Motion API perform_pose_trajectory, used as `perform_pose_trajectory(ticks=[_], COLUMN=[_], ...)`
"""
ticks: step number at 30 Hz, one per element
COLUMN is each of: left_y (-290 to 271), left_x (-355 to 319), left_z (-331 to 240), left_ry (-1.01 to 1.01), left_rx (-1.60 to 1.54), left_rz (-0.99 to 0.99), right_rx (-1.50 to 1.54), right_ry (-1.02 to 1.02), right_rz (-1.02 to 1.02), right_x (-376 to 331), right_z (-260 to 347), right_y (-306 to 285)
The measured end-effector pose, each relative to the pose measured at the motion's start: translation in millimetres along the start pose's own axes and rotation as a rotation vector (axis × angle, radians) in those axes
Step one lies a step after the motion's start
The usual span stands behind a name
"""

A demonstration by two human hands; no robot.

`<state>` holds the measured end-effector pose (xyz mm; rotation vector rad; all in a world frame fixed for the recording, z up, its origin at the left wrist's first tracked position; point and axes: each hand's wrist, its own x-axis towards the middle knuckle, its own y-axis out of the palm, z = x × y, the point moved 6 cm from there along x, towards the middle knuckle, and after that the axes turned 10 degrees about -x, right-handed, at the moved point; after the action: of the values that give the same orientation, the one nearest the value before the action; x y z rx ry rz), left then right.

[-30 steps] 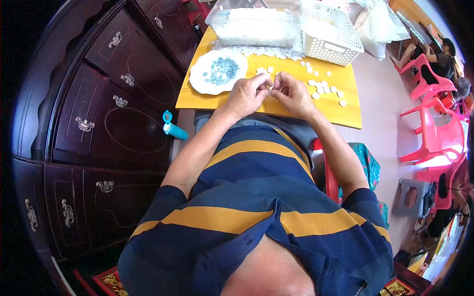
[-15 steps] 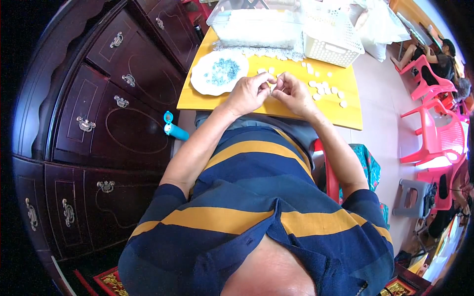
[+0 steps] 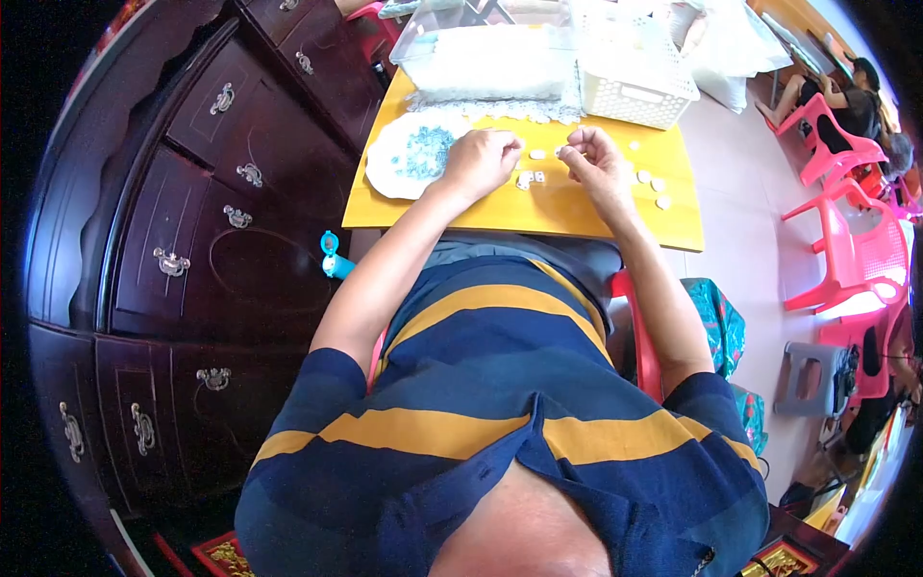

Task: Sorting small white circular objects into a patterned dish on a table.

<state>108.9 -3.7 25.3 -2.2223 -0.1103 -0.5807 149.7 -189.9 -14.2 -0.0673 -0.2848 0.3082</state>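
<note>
My left hand (image 3: 481,162) rests on the yellow table (image 3: 577,216) with its fingers curled, next to a white plate (image 3: 389,163) of small blue pieces. My right hand (image 3: 596,159) hovers a little apart from it, fingertips pinched on a small white piece. Several small white pieces (image 3: 531,178) lie on the table between and to the right of the two hands. What the left fingers enclose is hidden.
A clear plastic box (image 3: 481,58) and a white slotted basket (image 3: 639,72) stand at the table's far edge. A dark wooden cabinet with metal drawer handles (image 3: 192,260) fills the left. A turquoise tool (image 3: 332,258) lies by it. Pink plastic chairs (image 3: 846,240) and other people are on the right.
My hands, held together earlier, have drawn apart over the table. The camera view has shifted nearer to the table.
</note>
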Motion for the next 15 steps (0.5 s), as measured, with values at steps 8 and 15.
perform_pose_trajectory(ticks=[8,15], left_y=[36,47], left_x=[26,37], left_z=[0,-2], left_ry=[0.046,-0.018], left_rx=[0.194,0.206], left_rz=[0.156,0.224], right_rx=[0.035,0.026], right_ry=[0.038,0.01], right_rz=[-0.101,-0.083], right_x=[0,2], right_z=[1,-5], right_y=[-7,-5])
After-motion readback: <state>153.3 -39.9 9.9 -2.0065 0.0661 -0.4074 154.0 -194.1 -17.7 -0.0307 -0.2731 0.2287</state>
